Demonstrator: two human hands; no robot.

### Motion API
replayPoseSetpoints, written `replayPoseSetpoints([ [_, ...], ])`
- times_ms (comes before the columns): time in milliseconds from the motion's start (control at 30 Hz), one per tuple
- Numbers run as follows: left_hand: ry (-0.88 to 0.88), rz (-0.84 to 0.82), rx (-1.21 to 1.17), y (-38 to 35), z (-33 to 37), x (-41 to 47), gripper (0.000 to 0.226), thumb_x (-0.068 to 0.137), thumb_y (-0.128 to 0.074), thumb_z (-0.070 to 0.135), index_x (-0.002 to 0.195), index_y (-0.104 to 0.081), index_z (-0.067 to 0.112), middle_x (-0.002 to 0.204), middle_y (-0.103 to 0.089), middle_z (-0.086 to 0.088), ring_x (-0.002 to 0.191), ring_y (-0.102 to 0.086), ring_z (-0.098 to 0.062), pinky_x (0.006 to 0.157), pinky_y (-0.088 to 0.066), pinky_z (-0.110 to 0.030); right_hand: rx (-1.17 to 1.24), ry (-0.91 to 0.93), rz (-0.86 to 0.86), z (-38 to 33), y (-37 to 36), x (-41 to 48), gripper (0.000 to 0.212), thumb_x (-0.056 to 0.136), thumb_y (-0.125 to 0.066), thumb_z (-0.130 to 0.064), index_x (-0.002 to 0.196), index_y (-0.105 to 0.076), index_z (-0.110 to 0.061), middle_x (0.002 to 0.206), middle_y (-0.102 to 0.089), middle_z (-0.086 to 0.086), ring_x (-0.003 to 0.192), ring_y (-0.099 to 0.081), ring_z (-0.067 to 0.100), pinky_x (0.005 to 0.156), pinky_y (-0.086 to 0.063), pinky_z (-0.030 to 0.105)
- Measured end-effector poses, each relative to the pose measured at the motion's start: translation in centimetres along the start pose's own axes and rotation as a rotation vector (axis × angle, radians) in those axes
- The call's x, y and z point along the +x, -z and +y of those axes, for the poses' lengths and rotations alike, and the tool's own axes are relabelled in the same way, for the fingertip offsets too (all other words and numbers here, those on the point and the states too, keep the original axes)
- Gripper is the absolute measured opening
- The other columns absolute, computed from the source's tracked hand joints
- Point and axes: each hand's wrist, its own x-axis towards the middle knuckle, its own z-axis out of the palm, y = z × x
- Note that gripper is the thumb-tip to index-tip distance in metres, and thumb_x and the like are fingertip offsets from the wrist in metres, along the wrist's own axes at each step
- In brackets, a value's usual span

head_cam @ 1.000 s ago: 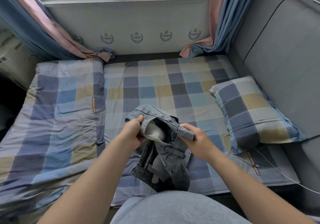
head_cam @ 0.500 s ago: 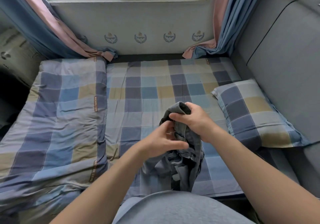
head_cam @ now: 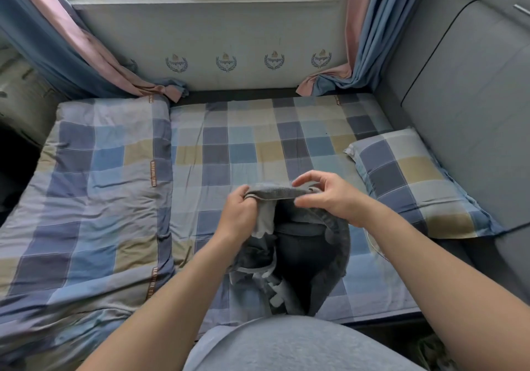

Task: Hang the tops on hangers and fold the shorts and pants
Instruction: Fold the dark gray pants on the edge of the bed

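Denim garment (head_cam: 309, 256): grey, bunched, hanging above the near edge of the checked bed (head_cam: 258, 147); shorts or pants, impossible to tell. Gripped at the top hem by the left hand (head_cam: 241, 216), fingers curled into the cloth. Right hand (head_cam: 329, 198) blurred at the other end, fingers arched over the hem, thumb below; actual pinch unclear. Lowest folds cut off by the torso (head_cam: 286, 345). Flat sheet beyond the hands, between folded quilt (head_cam: 86, 198) and pillow (head_cam: 415, 181).

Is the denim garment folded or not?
Not folded: left hand and right hand hold the denim garment by one edge; the rest hangs bunched.
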Motion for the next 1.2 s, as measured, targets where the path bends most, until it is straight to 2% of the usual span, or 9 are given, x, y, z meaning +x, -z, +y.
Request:
replayPoseSetpoints([
  [167,0.035,0.029,-0.066,0.3,0.6,-0.1,0.021,0.092,-0.037,-0.003,0.094,-0.057,-0.01,0.082,-0.062,-0.015,0.078,-0.056,-0.023,0.073,-0.046,-0.039,-0.587,-0.03,0.121,3.6,-1.4,2.2,0.007,0.089,-0.07,-0.022,0.086,-0.069,-0.028,0.081,-0.067,-0.001,0.084,-0.064,0.027,0.07,-0.047,0.031],
  [267,0.05,0.062,-0.133,0.8,1.0,-0.2,0.025,0.092,-0.036,-0.004,0.097,-0.06,-0.008,0.087,-0.065,-0.016,0.082,-0.06,-0.024,0.078,-0.052,-0.043,-0.732,-0.134,0.316,6.7,-1.0,3.3,0.012,0.092,-0.061,-0.021,0.094,-0.072,-0.025,0.102,-0.065,0.007,0.096,-0.062,0.032,0.079,-0.051,0.034],
  [400,0.105,0.187,-0.192,3.1,1.0,0.3,0.026,0.089,-0.038,-0.003,0.093,-0.062,0.005,0.091,-0.068,-0.015,0.085,-0.062,-0.026,0.078,-0.053,-0.046,-0.791,-0.356,0.474,10.7,0.2,2.1,0.017,0.091,-0.049,-0.012,0.091,-0.06,-0.025,0.1,-0.054,0.003,0.097,-0.061,0.033,0.073,-0.044,0.033],
  [533,0.09,0.182,0.141,4.4,-0.7,0.3,0.027,0.086,-0.038,0.001,0.093,-0.057,0.019,0.09,-0.065,-0.005,0.084,-0.061,-0.023,0.066,-0.049,-0.035,-0.545,-0.229,0.533,9.7,0.5,2.3,0.008,0.094,-0.054,-0.012,0.089,-0.05,-0.016,0.087,-0.06,0.01,0.082,-0.055,0.034,0.066,-0.04,0.037],
  [600,0.152,0.08,0.407,4.4,-2.0,0.3,0.018,0.093,-0.046,0.012,0.106,-0.051,0.022,0.103,-0.063,-0.003,0.09,-0.061,-0.021,0.071,-0.051,-0.036,-0.444,-0.132,0.5,7.3,0.1,2.8,0.007,0.092,-0.053,-0.007,0.094,-0.054,-0.014,0.088,-0.063,0.01,0.083,-0.056,0.033,0.067,-0.04,0.036],
  [733,0.048,-0.046,0.584,2.5,-3.4,0.1,0.08,0.083,-0.076,0.039,0.148,-0.031,0.026,0.146,-0.044,-0.005,0.131,-0.046,-0.026,0.108,-0.043,-0.047,-0.468,0.127,0.32,2.4,-2.5,2.8,0.017,0.091,-0.051,-0.003,0.095,-0.064,-0.013,0.088,-0.07,0.005,0.084,-0.061,0.026,0.074,-0.049,0.037],
  [867,-0.14,0.106,0.682,0.7,-3.2,0.5,0.096,0.079,-0.082,0.033,0.153,-0.022,0.027,0.151,-0.039,-0.002,0.135,-0.04,-0.027,0.109,-0.04,-0.045,-0.426,0.301,0.201,-0.7,-3.9,2.7,0.023,0.091,-0.056,-0.004,0.1,-0.072,-0.017,0.087,-0.071,-0.008,0.081,-0.064,0.008,0.072,-0.05,0.018],
  [1033,-0.245,0.094,0.696,1.3,-2.4,1.5,0.031,0.089,-0.064,0.01,0.116,-0.061,0.025,0.105,-0.07,-0.001,0.094,-0.065,-0.027,0.076,-0.057,-0.043,-0.462,0.288,0.056,-1.5,-2.5,2.9,0.022,0.087,-0.069,-0.006,0.104,-0.071,-0.02,0.09,-0.068,-0.012,0.084,-0.063,0.004,0.076,-0.048,0.017],
  [1200,-0.214,0.143,0.826,4.0,-2.9,3.4,0.034,0.082,-0.052,-0.004,0.103,-0.07,0.016,0.104,-0.064,-0.003,0.1,-0.058,-0.027,0.076,-0.045,-0.032,-0.889,-0.054,-0.141,2.6,-0.9,2.9,0.01,0.09,-0.067,-0.012,0.089,-0.061,-0.021,0.094,-0.064,0.002,0.092,-0.06,0.026,0.076,-0.049,0.035],
])
